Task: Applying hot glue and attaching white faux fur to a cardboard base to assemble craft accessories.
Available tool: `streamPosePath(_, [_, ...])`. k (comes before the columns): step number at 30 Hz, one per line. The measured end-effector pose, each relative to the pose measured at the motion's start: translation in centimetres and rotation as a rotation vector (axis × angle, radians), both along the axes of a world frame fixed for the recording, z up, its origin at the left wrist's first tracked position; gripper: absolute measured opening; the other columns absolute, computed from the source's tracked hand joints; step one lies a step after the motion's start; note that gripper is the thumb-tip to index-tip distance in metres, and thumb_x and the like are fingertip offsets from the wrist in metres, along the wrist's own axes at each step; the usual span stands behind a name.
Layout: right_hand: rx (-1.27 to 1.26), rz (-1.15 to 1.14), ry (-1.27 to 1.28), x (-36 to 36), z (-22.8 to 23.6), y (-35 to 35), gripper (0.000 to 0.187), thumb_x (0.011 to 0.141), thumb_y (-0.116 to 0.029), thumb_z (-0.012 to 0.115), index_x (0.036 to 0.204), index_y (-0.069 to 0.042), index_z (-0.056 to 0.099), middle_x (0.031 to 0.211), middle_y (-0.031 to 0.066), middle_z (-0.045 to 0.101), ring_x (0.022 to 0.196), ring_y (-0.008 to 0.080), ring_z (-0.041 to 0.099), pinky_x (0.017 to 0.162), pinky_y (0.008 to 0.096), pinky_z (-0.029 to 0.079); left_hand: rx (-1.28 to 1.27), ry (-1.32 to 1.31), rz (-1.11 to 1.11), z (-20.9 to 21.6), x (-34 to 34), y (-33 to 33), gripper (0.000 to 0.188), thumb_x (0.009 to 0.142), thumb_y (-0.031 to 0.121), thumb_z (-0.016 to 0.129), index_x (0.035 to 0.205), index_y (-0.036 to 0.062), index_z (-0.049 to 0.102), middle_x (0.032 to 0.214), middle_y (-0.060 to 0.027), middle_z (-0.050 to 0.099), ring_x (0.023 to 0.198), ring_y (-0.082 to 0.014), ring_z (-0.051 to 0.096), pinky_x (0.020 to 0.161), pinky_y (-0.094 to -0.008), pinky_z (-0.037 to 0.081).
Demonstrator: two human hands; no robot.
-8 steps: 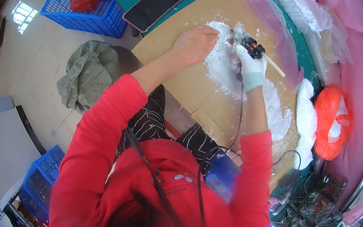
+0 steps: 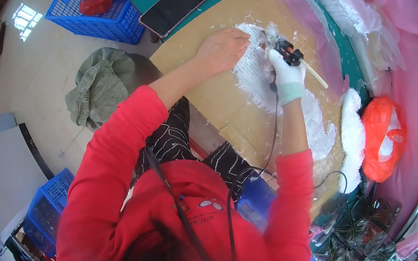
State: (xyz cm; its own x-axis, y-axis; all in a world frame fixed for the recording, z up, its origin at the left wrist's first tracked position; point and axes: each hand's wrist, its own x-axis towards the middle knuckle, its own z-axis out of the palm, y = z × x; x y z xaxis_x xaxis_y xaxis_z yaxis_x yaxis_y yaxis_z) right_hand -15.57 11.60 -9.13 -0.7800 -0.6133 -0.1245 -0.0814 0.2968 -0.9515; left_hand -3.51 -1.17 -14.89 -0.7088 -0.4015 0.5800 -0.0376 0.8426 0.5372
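A piece of white, ribbed, fringed fabric [image 2: 252, 78] lies on a brown cardboard sheet [image 2: 193, 88]. My bare left hand [image 2: 222, 50] is closed at the fabric's left edge, its fingertips pressed together on it. In my right hand [image 2: 287, 76], which wears a white glove with a pale green cuff, is a black corded hand tool [image 2: 289, 52]. The tool sits over the upper right of the fabric, where its working end is too small to make out. A dark cable [image 2: 274, 134] hangs from it toward my lap.
Loose white fibres dot the cardboard. A pale stick [image 2: 315, 75] lies right of the tool. A phone [image 2: 176, 7] rests on the green table top at far left, beside a blue crate [image 2: 93, 23]. To the right are a white fluffy strip [image 2: 350, 142] and an orange-red plastic bag [image 2: 375, 167].
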Motion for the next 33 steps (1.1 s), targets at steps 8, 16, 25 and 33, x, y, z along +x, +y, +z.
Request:
streamPosePath(8, [0.071,-0.007,0.022,-0.8,-0.4,1.3,0.017,0.071,-0.017,0.069,0.078,-0.003,0.062,0.062,0.0006,0.058,0.05,0.0085,0.052,0.045,0.0219,0.038,0.006,-0.005,0.008,0.0,0.1,0.0,0.014,0.08,0.013,0.056,0.087,0.0038,0.063,0.099,-0.0058,0.062,0.091,-0.023,0.058,0.078,-0.0325,0.047])
streamPosePath(16, [0.126,-0.03,0.091,-0.7,-1.1,0.4,0.026,0.068,-0.022,0.071,0.083,-0.002,0.064,0.068,0.0011,0.061,0.057,0.0081,0.054,0.053,0.0239,0.042,0.005,-0.008,0.007,0.1,0.1,0.2,0.014,0.08,0.012,0.056,0.087,0.0039,0.063,0.099,-0.0056,0.062,0.092,-0.0225,0.058,0.078,-0.0322,0.047])
streamPosePath(25, [0.011,0.043,0.023,0.5,0.5,0.1,0.017,0.073,-0.016,0.068,0.082,-0.003,0.064,0.068,0.0001,0.06,0.055,0.0078,0.053,0.048,0.0222,0.039,-0.028,-0.031,0.012,-0.1,0.1,0.0,0.014,0.08,0.012,0.055,0.088,0.0039,0.063,0.101,-0.0054,0.061,0.093,-0.0217,0.057,0.079,-0.0317,0.047])
streamPosePath(33, [0.107,0.192,-0.011,0.0,-0.4,-0.3,0.022,0.073,-0.021,0.068,0.084,-0.003,0.063,0.068,-0.0001,0.058,0.057,0.0077,0.052,0.051,0.0222,0.04,-0.037,-0.032,0.048,0.4,0.2,0.4,0.013,0.077,0.014,0.058,0.085,0.0046,0.063,0.098,-0.004,0.059,0.093,-0.0221,0.055,0.078,-0.0335,0.046])
